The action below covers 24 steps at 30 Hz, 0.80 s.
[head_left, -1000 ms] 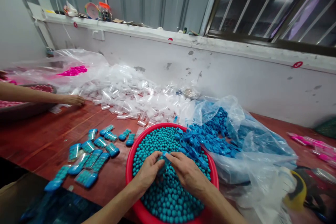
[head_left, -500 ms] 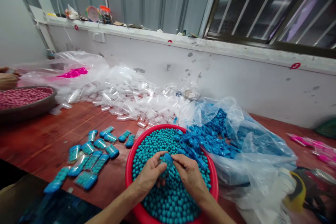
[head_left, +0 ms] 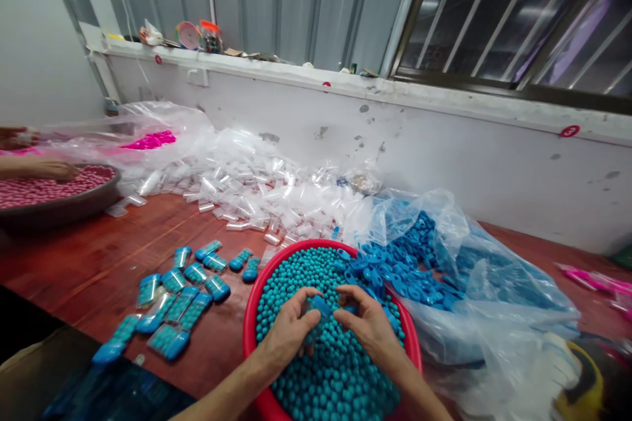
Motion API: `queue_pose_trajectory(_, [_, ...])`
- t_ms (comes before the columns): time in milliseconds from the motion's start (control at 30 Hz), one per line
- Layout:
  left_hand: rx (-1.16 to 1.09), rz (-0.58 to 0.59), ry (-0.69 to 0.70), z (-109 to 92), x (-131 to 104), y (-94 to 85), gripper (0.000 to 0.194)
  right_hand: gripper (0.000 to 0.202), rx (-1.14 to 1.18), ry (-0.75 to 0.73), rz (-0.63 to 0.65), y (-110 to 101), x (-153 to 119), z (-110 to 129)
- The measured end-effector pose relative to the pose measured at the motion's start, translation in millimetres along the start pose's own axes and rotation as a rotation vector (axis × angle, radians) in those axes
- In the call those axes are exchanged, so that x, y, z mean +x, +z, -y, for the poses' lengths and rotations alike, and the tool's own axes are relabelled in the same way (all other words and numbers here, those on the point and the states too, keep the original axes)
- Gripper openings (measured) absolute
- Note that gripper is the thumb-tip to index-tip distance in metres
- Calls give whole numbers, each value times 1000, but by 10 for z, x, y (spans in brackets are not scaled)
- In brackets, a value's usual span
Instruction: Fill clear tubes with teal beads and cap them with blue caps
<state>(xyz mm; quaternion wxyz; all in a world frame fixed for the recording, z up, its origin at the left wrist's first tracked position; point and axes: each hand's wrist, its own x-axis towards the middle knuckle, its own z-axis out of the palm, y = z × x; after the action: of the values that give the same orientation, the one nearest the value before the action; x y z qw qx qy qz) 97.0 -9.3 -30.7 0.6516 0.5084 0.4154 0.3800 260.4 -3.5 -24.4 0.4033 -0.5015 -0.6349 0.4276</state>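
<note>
Teal beads fill a red basin (head_left: pixel 251 342) at the lower middle, with blue caps (head_left: pixel 368 270) heaped at its right rim. Over the beads, my left hand (head_left: pixel 291 325) is wrapped round a small clear container with a blue top (head_left: pixel 320 306); its lower part is mostly hidden by my fingers. Just right of it is my right hand (head_left: pixel 368 322), thumb and index finger apart and not touching the container. Something blue shows by its fingers, too small to tell whether it is held or lies behind.
Filled bead packs (head_left: pixel 180 302) lie left of the basin on the red table (head_left: pixel 89 263). Clear empty containers (head_left: pixel 237 177) are piled behind. A plastic bag (head_left: pixel 494 289) of blue caps lies right. A person's hand (head_left: pixel 54 169) is over a bowl (head_left: pixel 99 196) of pink beads.
My right hand has moved away from the container, its fingers now apart. The other person's hand has reached over the pink beads. The whole view has shifted slightly.
</note>
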Motion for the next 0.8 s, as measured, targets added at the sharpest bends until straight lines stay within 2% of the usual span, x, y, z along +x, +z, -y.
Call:
queue_pose_trajectory(67, [23,46,-1,7,-2,17,29,33,115,154,-11,-55,72,-38])
queue_pose_trajectory(133, [49,36,-3,29,0,42,26,37,161,205,-24,-41,104,-43])
queue_pose_trajectory(233, [108,-63,49,68,3,60,30,36,47,105,-48,67,45,40])
queue_pose_trajectory(300, [138,-130,135,78,1,50,35,41,-104,-3,12,150,-38,112])
queue_pose_trajectory(400, [127,-159,211,53,-10,24,41,71,-293,-47,172,238,-143,151])
queue_pose_trajectory(467, [88,-123,202,20,-20,26,43,89,-393,-49,205,271,-182,125])
queue_pose_trajectory(567, [56,-87,185,-29,-40,75,38,82,-545,-149,121,308,-211,78])
queue_pose_trajectory(733, [9,-145,111,-75,-60,210,26,73,-701,-305,-106,387,-250,46])
queue_pose_trajectory(800, [10,-158,86,-70,-54,248,21,71,-712,-321,-141,417,-267,14])
